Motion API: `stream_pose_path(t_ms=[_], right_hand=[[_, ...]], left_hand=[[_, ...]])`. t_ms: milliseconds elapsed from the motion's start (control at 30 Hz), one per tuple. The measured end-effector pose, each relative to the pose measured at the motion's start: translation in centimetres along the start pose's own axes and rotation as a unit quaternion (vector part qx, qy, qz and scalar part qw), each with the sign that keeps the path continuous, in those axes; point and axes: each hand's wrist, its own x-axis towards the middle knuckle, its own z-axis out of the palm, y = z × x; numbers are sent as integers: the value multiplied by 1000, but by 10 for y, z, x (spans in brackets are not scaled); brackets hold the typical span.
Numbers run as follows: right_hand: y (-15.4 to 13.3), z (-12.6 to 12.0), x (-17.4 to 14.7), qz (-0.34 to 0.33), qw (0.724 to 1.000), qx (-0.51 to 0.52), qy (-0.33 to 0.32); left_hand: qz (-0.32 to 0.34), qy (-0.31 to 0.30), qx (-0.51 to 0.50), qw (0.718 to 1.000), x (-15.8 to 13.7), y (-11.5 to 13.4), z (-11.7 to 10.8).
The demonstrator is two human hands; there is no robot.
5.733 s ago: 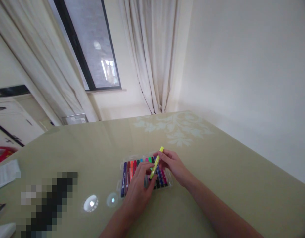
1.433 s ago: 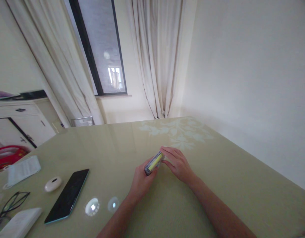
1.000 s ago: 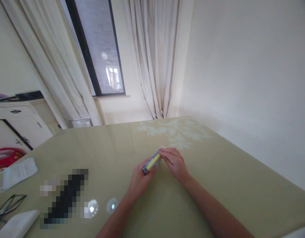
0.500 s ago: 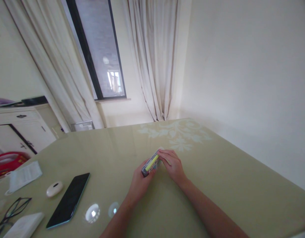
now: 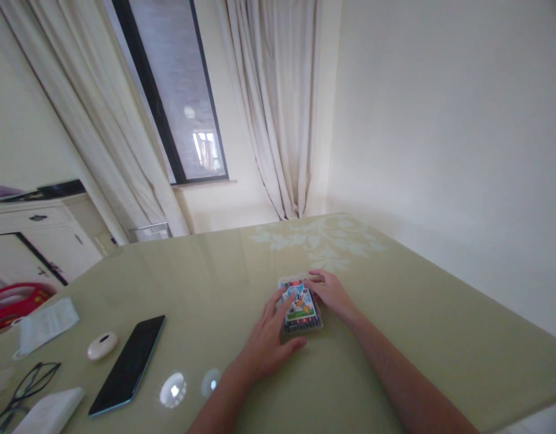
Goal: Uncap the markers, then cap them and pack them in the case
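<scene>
Left hand (image 5: pixel 264 345) at its near left and right hand (image 5: pixel 332 294) at its far right corner, I have the case (image 5: pixel 301 306) between them. It lies flat on the surface (image 5: pixel 423 337), its label (image 5: pixel 300 304) facing up and pens showing past the label's edges.

Toward the near left corner of the surface are a white box (image 5: pixel 49 413) and glasses (image 5: pixel 27 389), then the phone (image 5: pixel 128 364), all well apart from my hand. Beyond these, a white oval (image 5: pixel 102 346) and a mask (image 5: pixel 49 324) lie nearer the left edge. On the right, plain surface runs from my forearm out to the right edge, along the wall (image 5: pixel 450 150). Past the case it reaches the far edge, with a pale leaf pattern (image 5: pixel 323 238) by the far right corner.

As for my grip, the left thumb stands wide of the fingers, just short of the case's near edge, while those fingertips reach over its left side. My right fingers bend at the far corner, touching; I cannot tell whether they pinch it.
</scene>
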Motion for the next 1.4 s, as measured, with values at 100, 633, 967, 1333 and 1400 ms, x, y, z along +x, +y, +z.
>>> stream_pose_path(t_ms=[100,633,967,1333,1400], right_hand=[[-7,-5,-4,-73,981,-164,73],[-27,4,-19,-75,881,-465,38],[-11,-37,1,-39,886,-448,115],[-54,51,-54,-287,921,-136,-224],[-53,49,-54,-271,922,-154,-231]], left_hand=[[5,34,-16,999,2,0,0],[-49,192,25,980,13,-5,-4],[-52,107,91,989,13,1,-4],[-78,29,159,984,17,3,3],[-81,21,168,982,17,2,2]])
